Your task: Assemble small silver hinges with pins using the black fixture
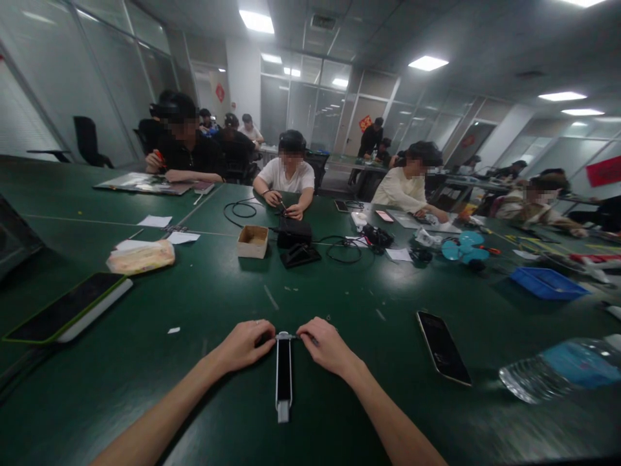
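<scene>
A slim, long device [284, 372] with a black face, pale edges and a grey block at its near end lies on the green table [233, 414]. A thin crossbar juts out on both sides of its far end. From the left, my left hand [250, 343] has its fingers closed on one end of that bar. My right hand [326, 343] pinches the opposite end, fingers bent together. The fingertips of both hands partly hide the ends of the bar.
A phone [443, 347] and a water bottle [557, 369] lie to the right. Leftward are a large green-edged device [68, 307] and a plastic packet [140, 256]. Ahead stand a small cardboard box [252, 242] and a blue tray [548, 283]. Several people work across the table.
</scene>
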Action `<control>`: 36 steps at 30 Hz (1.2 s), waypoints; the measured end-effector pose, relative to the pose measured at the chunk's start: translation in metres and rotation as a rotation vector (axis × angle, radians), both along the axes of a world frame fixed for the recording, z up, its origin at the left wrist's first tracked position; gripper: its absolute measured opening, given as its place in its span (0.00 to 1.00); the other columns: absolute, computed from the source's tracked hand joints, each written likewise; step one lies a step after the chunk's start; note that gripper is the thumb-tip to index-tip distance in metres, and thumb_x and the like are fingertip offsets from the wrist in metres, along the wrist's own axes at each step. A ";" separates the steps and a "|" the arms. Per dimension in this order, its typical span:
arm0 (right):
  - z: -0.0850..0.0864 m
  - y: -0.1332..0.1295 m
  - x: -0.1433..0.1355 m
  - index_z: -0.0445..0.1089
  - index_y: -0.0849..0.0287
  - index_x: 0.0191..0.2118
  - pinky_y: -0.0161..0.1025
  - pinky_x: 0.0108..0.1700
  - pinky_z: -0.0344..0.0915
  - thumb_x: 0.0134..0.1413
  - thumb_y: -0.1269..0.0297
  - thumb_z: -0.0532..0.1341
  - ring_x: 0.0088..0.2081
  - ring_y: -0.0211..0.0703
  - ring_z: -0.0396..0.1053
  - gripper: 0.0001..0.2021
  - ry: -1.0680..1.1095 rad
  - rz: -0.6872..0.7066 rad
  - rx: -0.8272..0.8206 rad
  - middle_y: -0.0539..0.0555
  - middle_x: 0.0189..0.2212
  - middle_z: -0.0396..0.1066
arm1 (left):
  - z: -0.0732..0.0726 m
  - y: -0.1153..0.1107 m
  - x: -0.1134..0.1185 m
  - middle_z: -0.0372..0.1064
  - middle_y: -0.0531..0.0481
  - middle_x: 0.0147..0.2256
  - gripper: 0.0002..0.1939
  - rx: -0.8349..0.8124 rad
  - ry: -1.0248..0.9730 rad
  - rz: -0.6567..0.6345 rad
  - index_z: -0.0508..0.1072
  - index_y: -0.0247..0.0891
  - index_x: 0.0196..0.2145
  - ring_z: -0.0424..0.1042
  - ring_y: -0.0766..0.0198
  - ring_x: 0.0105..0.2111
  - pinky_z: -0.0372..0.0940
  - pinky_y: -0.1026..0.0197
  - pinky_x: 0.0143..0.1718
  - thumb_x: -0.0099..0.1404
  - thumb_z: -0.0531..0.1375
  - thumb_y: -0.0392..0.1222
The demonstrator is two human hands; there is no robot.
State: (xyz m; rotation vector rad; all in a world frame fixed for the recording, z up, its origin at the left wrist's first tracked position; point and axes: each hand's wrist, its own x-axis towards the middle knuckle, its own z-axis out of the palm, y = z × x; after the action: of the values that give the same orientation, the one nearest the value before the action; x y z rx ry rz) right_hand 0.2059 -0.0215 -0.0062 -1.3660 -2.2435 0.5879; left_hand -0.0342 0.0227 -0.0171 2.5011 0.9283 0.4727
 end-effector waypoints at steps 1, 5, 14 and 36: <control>0.000 0.000 0.000 0.72 0.60 0.42 0.40 0.43 0.67 0.61 0.72 0.54 0.41 0.43 0.68 0.10 0.002 -0.004 -0.001 0.54 0.39 0.74 | -0.001 0.000 0.000 0.70 0.51 0.32 0.07 -0.001 0.000 -0.002 0.69 0.38 0.38 0.69 0.64 0.31 0.60 0.65 0.32 0.67 0.53 0.42; 0.000 0.002 -0.001 0.72 0.60 0.41 0.40 0.43 0.66 0.61 0.73 0.55 0.40 0.44 0.68 0.09 0.009 -0.025 0.004 0.55 0.38 0.74 | -0.003 0.001 0.000 0.70 0.51 0.32 0.07 -0.007 0.004 0.003 0.69 0.38 0.38 0.69 0.64 0.31 0.60 0.64 0.33 0.67 0.53 0.42; -0.006 -0.001 -0.006 0.72 0.59 0.41 0.40 0.41 0.67 0.59 0.74 0.54 0.39 0.45 0.69 0.10 0.054 -0.026 0.043 0.56 0.36 0.72 | -0.003 -0.005 0.000 0.71 0.51 0.33 0.05 0.034 0.037 0.053 0.70 0.39 0.37 0.70 0.63 0.32 0.60 0.64 0.34 0.65 0.55 0.40; -0.010 -0.001 -0.003 0.70 0.59 0.43 0.41 0.44 0.67 0.61 0.71 0.57 0.43 0.44 0.67 0.07 0.118 -0.002 -0.023 0.55 0.38 0.70 | -0.005 -0.009 -0.001 0.69 0.52 0.31 0.08 0.044 0.011 0.092 0.70 0.40 0.39 0.68 0.63 0.30 0.60 0.64 0.33 0.67 0.52 0.43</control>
State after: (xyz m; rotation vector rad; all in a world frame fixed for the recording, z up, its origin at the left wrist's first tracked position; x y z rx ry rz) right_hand 0.2029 -0.0223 -0.0163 -1.3095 -2.1479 0.6774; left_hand -0.0350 0.0133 -0.0218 2.5109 1.0518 0.5148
